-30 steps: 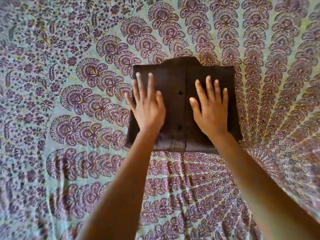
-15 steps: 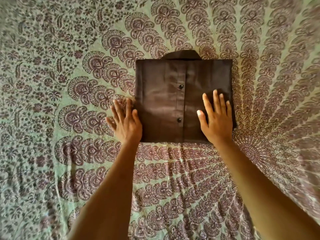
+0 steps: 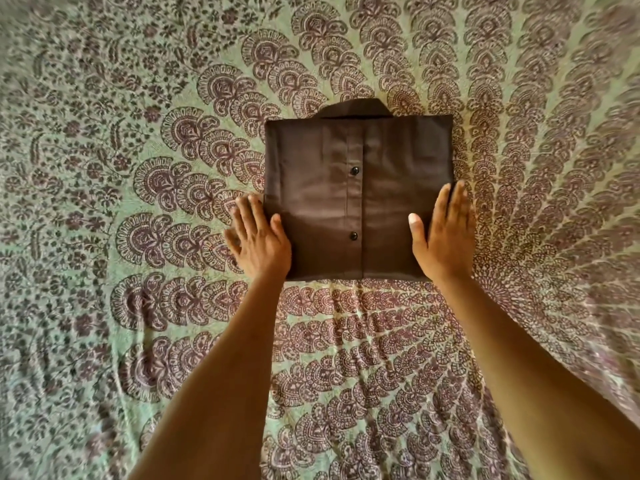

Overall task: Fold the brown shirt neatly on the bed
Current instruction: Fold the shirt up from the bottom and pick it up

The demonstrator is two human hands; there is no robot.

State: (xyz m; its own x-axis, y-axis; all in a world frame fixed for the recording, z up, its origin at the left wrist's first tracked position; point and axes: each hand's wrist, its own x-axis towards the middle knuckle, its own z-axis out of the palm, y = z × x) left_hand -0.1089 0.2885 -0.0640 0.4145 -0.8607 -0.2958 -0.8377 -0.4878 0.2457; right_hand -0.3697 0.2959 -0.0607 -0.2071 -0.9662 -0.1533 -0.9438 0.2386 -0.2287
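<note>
The brown shirt (image 3: 356, 199) lies folded into a flat, near-square packet on the bed, button placket up with two black buttons showing and the collar peeking out at its far edge. My left hand (image 3: 258, 240) rests flat against the packet's left edge near the lower corner, thumb on the cloth, fingers on the bedsheet. My right hand (image 3: 445, 233) lies flat along the right edge, thumb on the shirt, fingers straight along its side. Neither hand grips the cloth.
A green bedsheet (image 3: 138, 168) printed with purple paisley and flower patterns covers the whole bed, slightly wrinkled near me. Nothing else lies on it in view.
Both hands slid off the top of the shirt outward to its left and right edges. The shirt now looks squarer and flatter.
</note>
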